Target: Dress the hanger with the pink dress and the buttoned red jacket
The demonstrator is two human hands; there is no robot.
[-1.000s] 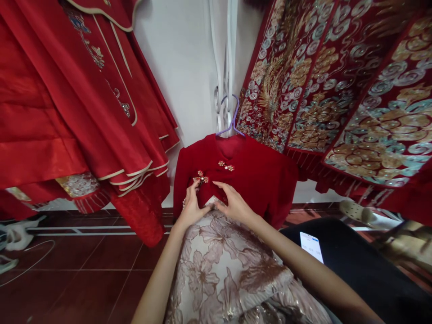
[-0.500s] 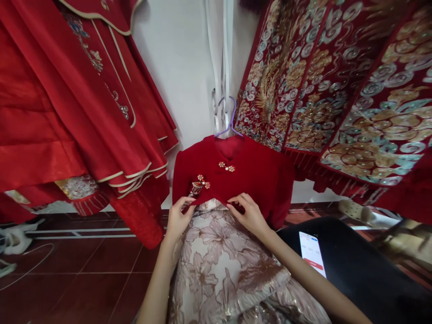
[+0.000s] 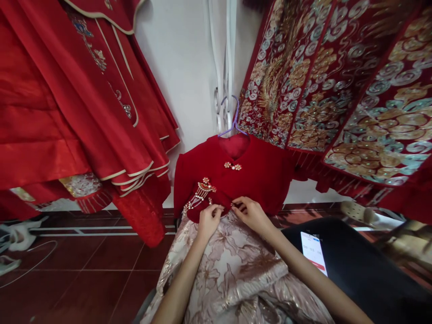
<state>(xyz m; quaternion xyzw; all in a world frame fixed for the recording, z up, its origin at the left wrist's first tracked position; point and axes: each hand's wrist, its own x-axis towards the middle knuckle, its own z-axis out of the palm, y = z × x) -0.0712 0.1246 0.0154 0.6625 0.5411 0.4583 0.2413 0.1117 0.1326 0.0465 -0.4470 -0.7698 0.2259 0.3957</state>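
Observation:
A red velvet jacket (image 3: 263,175) hangs on a purple hanger (image 3: 235,118) in front of me. It has a beaded frog fastener (image 3: 232,166) at the neck and a beaded tassel ornament (image 3: 201,191) on its left side. My left hand (image 3: 209,220) pinches at the jacket's lower front, just right of the tassel. Close by, my right hand (image 3: 250,212) pinches the hem, with a tiny bead-like spot at its fingertips. Below the jacket, pale floral brocade fabric (image 3: 232,252) with a metallic sheen spreads under both forearms.
Red garments with cream piping (image 3: 135,135) hang at left. A richly embroidered red garment (image 3: 303,103) hangs at right. A lit phone (image 3: 314,253) lies on a black seat (image 3: 354,265). A beige clog (image 3: 356,211) and white shoes (image 3: 20,236) rest low down.
My left hand has moved right along the hem, close to my right hand. The jacket's left front now lies flatter, with the tassel ornament spread out.

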